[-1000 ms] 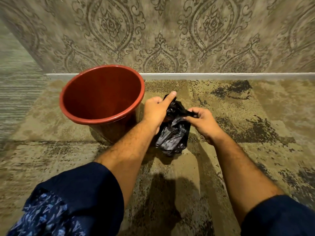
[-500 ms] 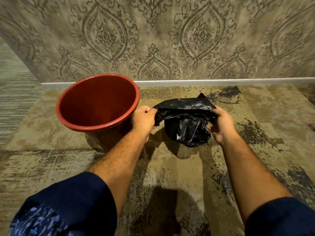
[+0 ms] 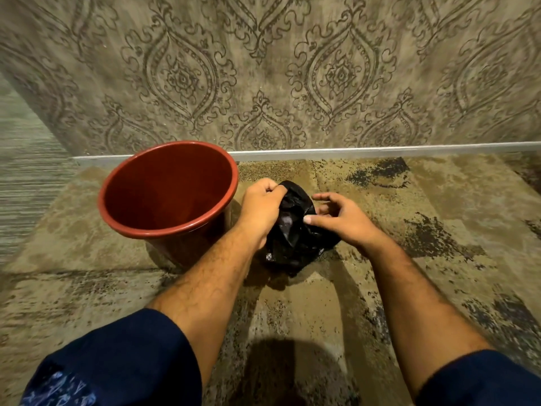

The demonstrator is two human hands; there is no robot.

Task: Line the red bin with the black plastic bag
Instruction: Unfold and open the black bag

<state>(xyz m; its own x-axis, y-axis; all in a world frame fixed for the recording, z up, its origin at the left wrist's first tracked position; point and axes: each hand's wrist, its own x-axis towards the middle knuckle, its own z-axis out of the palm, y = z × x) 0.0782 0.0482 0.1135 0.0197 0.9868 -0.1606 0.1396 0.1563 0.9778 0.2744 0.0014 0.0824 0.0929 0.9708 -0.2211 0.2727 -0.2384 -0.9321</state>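
Observation:
The red bin (image 3: pixel 164 227) stands upright on the carpet near the wall, with nothing inside it. Just right of it hangs the crumpled black plastic bag (image 3: pixel 292 238), bunched into a lump above the floor. My left hand (image 3: pixel 260 209) is closed on the bag's top edge, close to the bin's rim. My right hand (image 3: pixel 342 218) is on the bag's right side with its fingers spread apart; the thumb presses against the plastic. Whether the bag's mouth is open is hidden in the folds.
A patterned wall (image 3: pixel 292 77) with a pale skirting strip (image 3: pixel 380 152) runs behind the bin. The mottled beige and dark carpet (image 3: pixel 424 206) covers the floor. Striped flooring (image 3: pixel 26 177) lies at the left.
The bag was stretched wide between both hands half a second ago. It is now bunched together, my hands have come closer, and my right hand's fingers have spread.

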